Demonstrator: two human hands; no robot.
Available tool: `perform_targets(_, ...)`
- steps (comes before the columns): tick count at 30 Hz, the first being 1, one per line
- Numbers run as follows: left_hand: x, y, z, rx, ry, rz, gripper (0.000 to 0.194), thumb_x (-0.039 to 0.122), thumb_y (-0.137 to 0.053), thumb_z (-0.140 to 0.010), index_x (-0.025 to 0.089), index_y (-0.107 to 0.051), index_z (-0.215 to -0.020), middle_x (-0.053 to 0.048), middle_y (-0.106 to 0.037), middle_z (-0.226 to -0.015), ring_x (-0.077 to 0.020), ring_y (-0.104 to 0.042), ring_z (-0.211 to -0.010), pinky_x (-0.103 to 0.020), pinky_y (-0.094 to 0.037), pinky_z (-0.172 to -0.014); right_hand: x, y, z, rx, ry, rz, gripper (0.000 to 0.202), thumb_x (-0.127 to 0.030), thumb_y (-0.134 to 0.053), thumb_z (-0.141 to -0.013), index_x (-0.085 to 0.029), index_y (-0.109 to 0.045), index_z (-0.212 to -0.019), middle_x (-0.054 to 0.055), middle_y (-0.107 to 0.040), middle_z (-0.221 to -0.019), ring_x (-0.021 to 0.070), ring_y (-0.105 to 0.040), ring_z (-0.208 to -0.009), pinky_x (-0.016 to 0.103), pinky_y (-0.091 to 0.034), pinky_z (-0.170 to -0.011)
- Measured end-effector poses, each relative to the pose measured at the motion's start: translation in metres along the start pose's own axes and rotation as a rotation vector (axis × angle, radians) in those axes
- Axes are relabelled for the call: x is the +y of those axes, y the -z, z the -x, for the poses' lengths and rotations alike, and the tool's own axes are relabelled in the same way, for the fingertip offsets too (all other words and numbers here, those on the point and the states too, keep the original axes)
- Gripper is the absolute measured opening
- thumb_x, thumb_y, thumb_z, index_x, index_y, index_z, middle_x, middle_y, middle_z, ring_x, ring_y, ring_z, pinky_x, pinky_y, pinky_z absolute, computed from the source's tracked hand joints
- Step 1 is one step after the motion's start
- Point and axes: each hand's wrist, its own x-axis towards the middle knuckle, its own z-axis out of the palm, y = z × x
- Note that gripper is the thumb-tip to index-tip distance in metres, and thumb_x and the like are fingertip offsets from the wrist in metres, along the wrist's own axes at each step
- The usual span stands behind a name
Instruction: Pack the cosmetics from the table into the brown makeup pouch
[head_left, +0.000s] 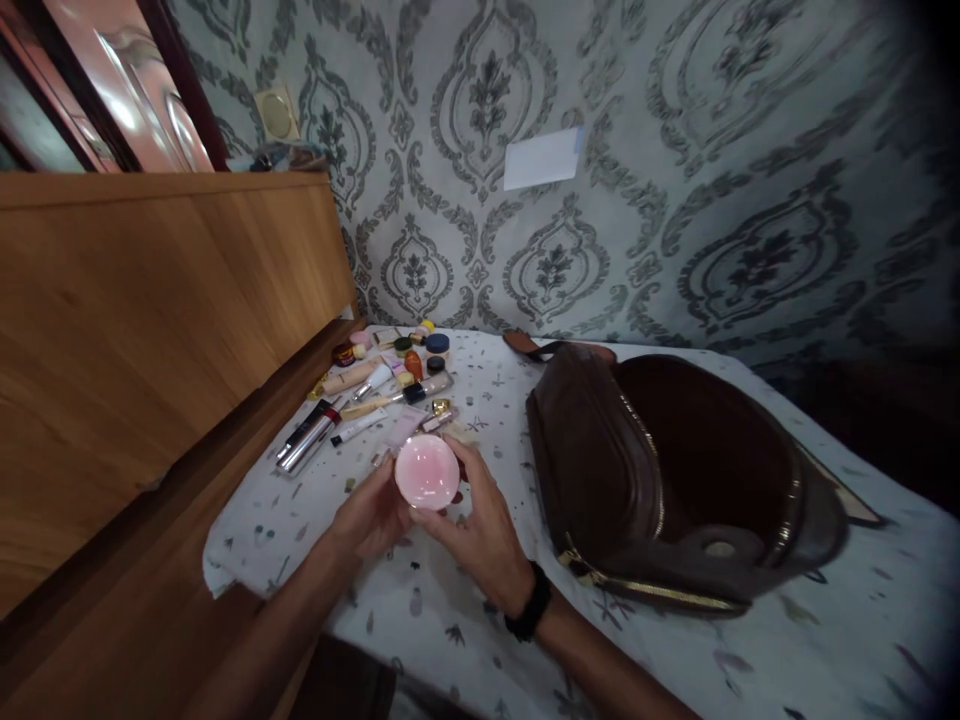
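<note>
1. The left hand [369, 515] holds the round pink container [427, 472] at its left edge, the fingers curled partly out of sight behind it.
2. The right hand [484, 530], with a black band [529, 602] at the wrist, grips the same container from the right, thumb low near its rim and fingers higher up.
3. The round pink container is held above the patterned cloth [285, 520], between the cosmetics and the bag, its glossy pink round face turned to the camera; whether that face is a lid or the inside, I cannot tell.
4. To the right, the dark brown bag [592, 450] lies on the cloth with its mouth wide open and gold zip teeth along the edges. Its inside is too dark to show what it holds.
5. To the left, small containers lie close together: a blue-lidded jar [437, 343], a black-lidded jar [435, 365] just in front of it, a green-lidded jar [403, 345], and an orange bottle [413, 366]. Their contents cannot be made out.
6. Nearer the camera are a white tube [360, 426] with a black cap, a silver cylinder [306, 445], and a small gold item [440, 406].
7. Behind, a white sheet [541, 160] is on the patterned wall [480, 240].
</note>
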Motion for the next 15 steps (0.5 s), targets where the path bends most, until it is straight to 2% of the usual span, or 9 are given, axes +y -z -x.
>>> perform_targets(3, 0.002, 0.004, -0.001, 0.055, -0.028, -0.111, 0.071, 0.073, -0.055, -0.078, 0.018, -0.059, -0.124, -0.01, -0.071, -0.107, -0.0261, -0.067, -0.095, -0.036, -0.056, -0.076, 0.006, 0.0, -0.001, 0.017, -0.085, -0.003, 0.062, -0.033, -0.074, -0.069, -0.02, -0.051, -0.126, 0.011, -0.062, -0.124, 0.0269, -0.059, -0.112, 0.041, -0.048, -0.096)
perform_targets(7, 0.021, 0.023, -0.004, 0.163, -0.093, -0.495, 0.059, 0.066, -0.048, -0.087, 0.014, -0.065, -0.11, -0.006, -0.07, -0.081, -0.0167, -0.065, -0.069, -0.026, -0.052, -0.058, 0.009, -0.004, -0.007, -0.064, -0.201, 0.0, 0.05, -0.033, -0.072, -0.067, -0.019, -0.059, -0.113, 0.007, -0.069, -0.108, 0.0246, -0.064, -0.095, 0.037, -0.052, -0.084)
perform_targets(11, 0.044, 0.055, -0.025, 0.219, -0.194, -0.743, 0.054, 0.064, -0.052, -0.083, 0.014, -0.063, -0.101, -0.002, -0.065, -0.069, -0.0124, -0.06, -0.053, -0.019, -0.041, -0.043, 0.006, -0.015, -0.009, -0.136, -0.216, 0.15, 0.041, -0.026, -0.071, -0.064, -0.021, -0.062, -0.103, 0.006, -0.069, -0.102, 0.0248, -0.064, -0.092, 0.036, -0.05, -0.082)
perform_targets(15, 0.06, 0.095, -0.065, 0.34, -0.225, -0.888, 0.055, 0.064, -0.051, -0.078, 0.014, -0.06, -0.098, -0.004, -0.065, -0.069, -0.0133, -0.061, -0.051, -0.018, -0.036, -0.039, 0.011, -0.027, -0.009, -0.178, -0.239, 0.248, 0.034, -0.025, -0.069, -0.066, -0.022, -0.063, -0.099, 0.005, -0.069, -0.101, 0.0248, -0.065, -0.092, 0.035, -0.049, -0.081)
